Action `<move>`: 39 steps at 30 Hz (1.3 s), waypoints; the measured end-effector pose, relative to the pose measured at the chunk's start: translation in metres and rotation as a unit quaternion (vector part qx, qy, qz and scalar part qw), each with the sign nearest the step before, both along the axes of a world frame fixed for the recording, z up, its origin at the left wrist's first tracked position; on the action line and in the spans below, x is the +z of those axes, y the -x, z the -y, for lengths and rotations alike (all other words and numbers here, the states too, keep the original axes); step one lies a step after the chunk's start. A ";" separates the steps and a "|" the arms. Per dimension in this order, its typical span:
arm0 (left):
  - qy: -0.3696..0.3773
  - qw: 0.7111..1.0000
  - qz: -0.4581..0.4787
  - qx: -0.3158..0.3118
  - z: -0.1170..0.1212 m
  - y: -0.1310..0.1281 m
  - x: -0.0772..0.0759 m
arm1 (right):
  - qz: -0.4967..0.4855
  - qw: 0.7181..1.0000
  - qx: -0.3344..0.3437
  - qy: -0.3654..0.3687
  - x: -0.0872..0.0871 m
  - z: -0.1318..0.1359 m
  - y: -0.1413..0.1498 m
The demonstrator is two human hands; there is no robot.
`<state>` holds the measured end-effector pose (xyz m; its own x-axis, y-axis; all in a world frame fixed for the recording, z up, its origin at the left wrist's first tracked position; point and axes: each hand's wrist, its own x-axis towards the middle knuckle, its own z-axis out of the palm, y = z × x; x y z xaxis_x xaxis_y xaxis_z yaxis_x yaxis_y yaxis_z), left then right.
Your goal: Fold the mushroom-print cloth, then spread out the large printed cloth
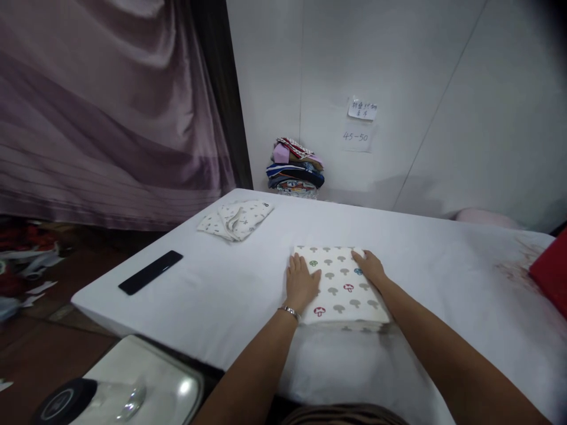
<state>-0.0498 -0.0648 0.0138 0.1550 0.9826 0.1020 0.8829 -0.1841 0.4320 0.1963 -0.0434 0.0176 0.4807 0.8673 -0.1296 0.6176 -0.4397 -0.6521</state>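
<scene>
A folded white cloth point(341, 295) printed with mushrooms, mostly grey with a few red, green and blue, lies in a neat block in front of me. My left hand point(302, 283) rests flat on its left side, fingers stretched forward and thumb out. On the far right edge lies my right hand point(370, 265), its fingers extended over the cloth and partly hidden behind the wrist. Both hands touch the cloth without gripping it. A bracelet circles my left wrist.
The white table point(212, 283) carries a loosely folded patterned cloth point(241, 219) at the far left and a black flat bar point(150, 273). Something red point(551, 277) sits at the right edge. Folded fabrics point(296, 168) are stacked behind the table. A white stool-like surface point(146, 378) stands lower left.
</scene>
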 end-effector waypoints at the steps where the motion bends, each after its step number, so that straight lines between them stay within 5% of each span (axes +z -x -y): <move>1: 0.003 1.000 -0.003 -0.002 0.000 0.000 0.001 | -0.002 1.000 -0.002 0.005 0.002 -0.002 -0.001; 9: 0.079 0.996 -0.046 -0.005 -0.028 -0.018 0.038 | -0.002 0.998 -0.028 0.052 0.016 -0.025 -0.007; 18: 0.007 0.999 -0.048 -0.010 -0.041 -0.009 -0.002 | 0.067 0.996 -0.010 0.066 0.005 -0.014 0.005; 30: 0.001 1.000 -0.017 -0.013 -0.041 -0.010 -0.001 | 0.069 0.995 0.000 0.068 0.008 -0.017 0.001; 34: 0.013 1.000 -0.007 -0.011 -0.045 -0.008 0.004 | 0.037 0.997 0.021 0.057 0.019 0.004 0.000; 39: 0.096 0.995 0.017 -0.018 -0.037 -0.006 0.025 | -0.003 0.999 0.011 0.041 0.022 0.068 -0.002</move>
